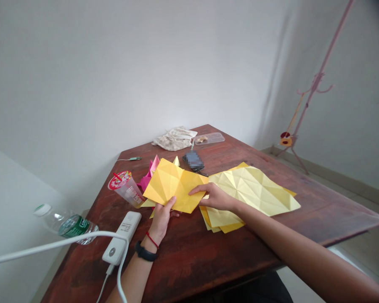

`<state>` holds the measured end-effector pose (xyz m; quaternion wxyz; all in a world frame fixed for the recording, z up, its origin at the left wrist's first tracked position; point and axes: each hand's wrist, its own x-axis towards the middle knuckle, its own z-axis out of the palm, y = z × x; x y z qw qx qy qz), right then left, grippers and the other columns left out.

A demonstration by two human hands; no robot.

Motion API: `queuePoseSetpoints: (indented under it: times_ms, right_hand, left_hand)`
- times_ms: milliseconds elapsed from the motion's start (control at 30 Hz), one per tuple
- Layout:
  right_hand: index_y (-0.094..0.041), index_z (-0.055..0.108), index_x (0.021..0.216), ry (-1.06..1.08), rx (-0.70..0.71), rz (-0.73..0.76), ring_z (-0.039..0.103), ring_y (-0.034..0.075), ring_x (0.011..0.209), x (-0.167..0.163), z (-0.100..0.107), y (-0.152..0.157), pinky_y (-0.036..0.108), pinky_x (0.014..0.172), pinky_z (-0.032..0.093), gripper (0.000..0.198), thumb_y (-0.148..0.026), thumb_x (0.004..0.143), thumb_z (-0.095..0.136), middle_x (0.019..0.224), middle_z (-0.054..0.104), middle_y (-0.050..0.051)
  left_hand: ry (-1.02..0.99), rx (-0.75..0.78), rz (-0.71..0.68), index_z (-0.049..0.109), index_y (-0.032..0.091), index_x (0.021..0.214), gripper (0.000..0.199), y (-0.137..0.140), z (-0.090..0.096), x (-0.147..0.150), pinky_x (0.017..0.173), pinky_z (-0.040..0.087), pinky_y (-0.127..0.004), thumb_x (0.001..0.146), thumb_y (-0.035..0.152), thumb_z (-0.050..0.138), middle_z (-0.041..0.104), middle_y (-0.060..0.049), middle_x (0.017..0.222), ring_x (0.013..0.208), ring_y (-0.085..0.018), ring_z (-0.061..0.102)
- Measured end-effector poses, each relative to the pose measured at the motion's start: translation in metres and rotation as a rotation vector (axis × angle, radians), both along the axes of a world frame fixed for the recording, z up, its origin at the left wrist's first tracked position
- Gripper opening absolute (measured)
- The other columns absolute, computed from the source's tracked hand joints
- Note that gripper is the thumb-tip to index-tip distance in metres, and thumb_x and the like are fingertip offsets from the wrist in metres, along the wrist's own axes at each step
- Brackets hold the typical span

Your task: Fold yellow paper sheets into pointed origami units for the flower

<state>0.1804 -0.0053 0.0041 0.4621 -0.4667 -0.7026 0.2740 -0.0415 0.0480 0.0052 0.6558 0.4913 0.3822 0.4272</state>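
Observation:
A creased sheet of golden-yellow paper [173, 183] is held up off the table between both hands. My left hand [164, 214] pinches its lower edge, thumb on top and fingers underneath. At its right side, my right hand [215, 196] grips the edge, with fingers over the face and the thumb mostly hidden. To the right lies a stack of pale yellow creased paper [246, 189], with darker yellow sheets showing beneath. Behind the held sheet, folded pink paper [151, 170] sticks out, partly covered, and a pale yellow folded point [176, 161] shows too.
A plastic cup [128, 189] and a tilted water bottle [71, 225] are on the left. A white power strip [122, 235] with a cable lies nearer me. Farther back are a phone [193, 160], a crumpled cloth [175, 139] and a clear tray [213, 138] on the wooden table [183, 256].

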Motion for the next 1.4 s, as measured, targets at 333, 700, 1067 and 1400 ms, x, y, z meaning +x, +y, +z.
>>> queuePoseSetpoints:
  times_ms: [333,700,1067,1400]
  right_hand:
    - [-0.018,0.076,0.108,-0.009,0.013,0.000,0.074,0.027,0.096,-0.0013,0.0021,-0.0012,0.033,0.080,0.060,0.029,-0.032,0.082,0.073,0.108,0.077,0.010]
    - [-0.018,0.076,0.109,-0.010,0.007,0.008,0.073,0.026,0.098,-0.0007,0.0001,-0.0006,0.033,0.081,0.060,0.031,-0.033,0.082,0.073,0.109,0.077,0.010]
    - [-0.019,0.075,0.110,-0.015,0.008,0.017,0.073,0.027,0.101,-0.0004,-0.0011,-0.0003,0.034,0.082,0.060,0.031,-0.032,0.081,0.073,0.111,0.076,0.010]
    - [-0.019,0.075,0.110,-0.006,-0.005,0.024,0.073,0.026,0.099,-0.0008,-0.0006,-0.0007,0.032,0.079,0.060,0.031,-0.030,0.081,0.073,0.112,0.076,0.010]
  left_hand:
    - [0.000,0.006,0.000,0.059,0.017,0.128,0.060,0.0018,-0.0018,-0.0006,0.044,0.053,-0.024,0.074,0.031,0.080,0.074,-0.011,0.111,0.065,-0.019,0.071]
    - [0.004,0.011,-0.002,0.060,0.016,0.126,0.057,0.0023,-0.0027,-0.0008,0.044,0.053,-0.023,0.075,0.030,0.079,0.074,-0.011,0.111,0.066,-0.019,0.072]
    - [0.007,0.001,-0.019,0.059,0.016,0.128,0.056,0.0014,-0.0013,-0.0011,0.045,0.054,-0.023,0.076,0.030,0.078,0.076,-0.011,0.108,0.064,-0.019,0.072]
    - [0.009,0.010,-0.021,0.060,0.015,0.125,0.054,0.0015,-0.0016,-0.0015,0.044,0.053,-0.023,0.077,0.030,0.078,0.076,-0.011,0.106,0.062,-0.018,0.071]
